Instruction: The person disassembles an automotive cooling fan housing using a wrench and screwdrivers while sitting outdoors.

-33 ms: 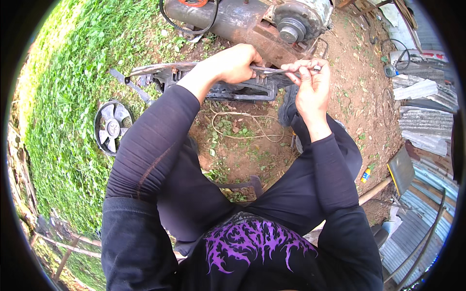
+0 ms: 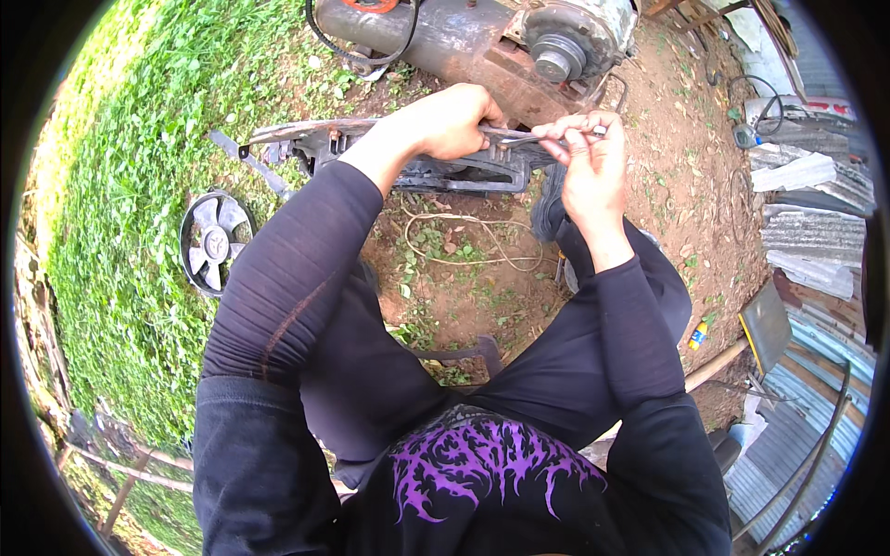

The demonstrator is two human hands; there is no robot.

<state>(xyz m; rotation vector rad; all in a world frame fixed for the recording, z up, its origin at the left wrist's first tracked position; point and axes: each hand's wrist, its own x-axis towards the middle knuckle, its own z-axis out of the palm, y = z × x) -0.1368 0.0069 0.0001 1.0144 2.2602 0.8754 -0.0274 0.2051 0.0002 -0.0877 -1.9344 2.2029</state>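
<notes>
A long black vehicle panel or frame (image 2: pixel 468 174) with brackets and openings stands before me on the ground. My left hand (image 2: pixel 456 122) is closed over its top edge, fingers curled round it. My right hand (image 2: pixel 593 157) pinches a slim metal tool (image 2: pixel 527 140) between thumb and fingers. The tool lies nearly level along the panel's upper edge, its tip close to my left fingers. Its exact kind is too small to make out. My left forearm covers part of the panel.
Beyond the panel lies a rusty tank (image 2: pixel 436 42) with a motor and pulley (image 2: pixel 558 57). A black fan wheel (image 2: pixel 216 243) rests on the grass at left, near a flat metal strip (image 2: pixel 243 159). A cord (image 2: pixel 473 220) loops between my legs. Corrugated sheets (image 2: pixel 811 241) lie at right.
My right hand has shifted very slightly left, and the tool's angle has changed a little. My left hand and the panel stay where they were.
</notes>
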